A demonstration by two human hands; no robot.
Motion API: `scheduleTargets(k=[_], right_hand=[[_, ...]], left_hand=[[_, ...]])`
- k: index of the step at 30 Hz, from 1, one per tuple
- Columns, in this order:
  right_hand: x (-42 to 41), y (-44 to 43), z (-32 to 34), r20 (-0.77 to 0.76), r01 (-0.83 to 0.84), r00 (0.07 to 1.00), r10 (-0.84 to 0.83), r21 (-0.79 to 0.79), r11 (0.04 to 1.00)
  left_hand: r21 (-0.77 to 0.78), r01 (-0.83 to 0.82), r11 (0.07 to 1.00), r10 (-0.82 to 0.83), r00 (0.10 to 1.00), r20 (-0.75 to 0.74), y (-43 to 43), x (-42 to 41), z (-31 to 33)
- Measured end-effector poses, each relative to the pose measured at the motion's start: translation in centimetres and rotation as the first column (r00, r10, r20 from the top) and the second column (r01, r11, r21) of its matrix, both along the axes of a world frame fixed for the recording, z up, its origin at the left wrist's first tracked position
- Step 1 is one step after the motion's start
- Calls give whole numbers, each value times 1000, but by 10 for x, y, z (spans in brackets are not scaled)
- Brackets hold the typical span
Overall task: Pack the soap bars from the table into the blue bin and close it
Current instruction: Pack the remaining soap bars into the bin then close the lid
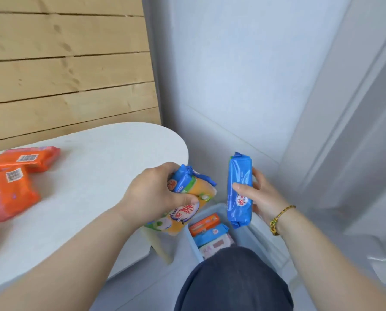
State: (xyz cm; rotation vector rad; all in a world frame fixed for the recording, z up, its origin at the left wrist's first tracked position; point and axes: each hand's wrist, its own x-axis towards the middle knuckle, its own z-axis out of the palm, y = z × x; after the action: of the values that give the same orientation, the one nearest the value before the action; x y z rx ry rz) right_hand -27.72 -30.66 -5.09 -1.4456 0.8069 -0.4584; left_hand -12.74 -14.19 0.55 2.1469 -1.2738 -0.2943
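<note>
Two hands are full, and both are up in the air above the bin. The right hand [262, 197] is closed around one blue bar [239, 190]. This bar stands on end, so its long side runs from 12 o'clock to 6 o'clock, and its low end points down at the bin [212, 207]. The left hand [158, 194] is closed over a small stack, a blue bar on a yellow bar [183, 212]. That stack slants from 1 o'clock down to 7 o'clock.

The bin is on the floor, at about 6 o'clock from both hands. It is open, with some bars [210, 232] already lying inside. A knee [232, 279] hides its near part. The right hand looks a bit nearer to the opening, so its bar will likely go straight down first.

At 9 o'clock, well apart from the hands, orange bars [15, 176] wait on the worktop [93, 176]. I cannot see any lid.
</note>
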Motion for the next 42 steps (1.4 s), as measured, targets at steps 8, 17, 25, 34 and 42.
scheduleTargets(k=[8, 17, 25, 34, 42], right_hand=[[-37, -18, -120, -120, 261, 964, -239, 221, 940], [-11, 10, -220, -375, 445, 880, -293, 430, 786], [18, 13, -246, -441, 522, 837, -324, 468, 713], [12, -10, -249, -559, 343, 824, -97, 356, 869], [-10, -59, -228, -539, 47, 797, 272, 505, 862]], left_hand=[[199, 88, 976, -65, 991, -119, -85, -20, -92], [343, 69, 937, 11, 974, -228, -105, -1, -172], [361, 125, 924, -9, 952, -306, -114, 4, -193], [375, 169, 912, -34, 939, -341, -122, -10, -202], [482, 300, 823, -203, 948, -243, -128, -52, -216]])
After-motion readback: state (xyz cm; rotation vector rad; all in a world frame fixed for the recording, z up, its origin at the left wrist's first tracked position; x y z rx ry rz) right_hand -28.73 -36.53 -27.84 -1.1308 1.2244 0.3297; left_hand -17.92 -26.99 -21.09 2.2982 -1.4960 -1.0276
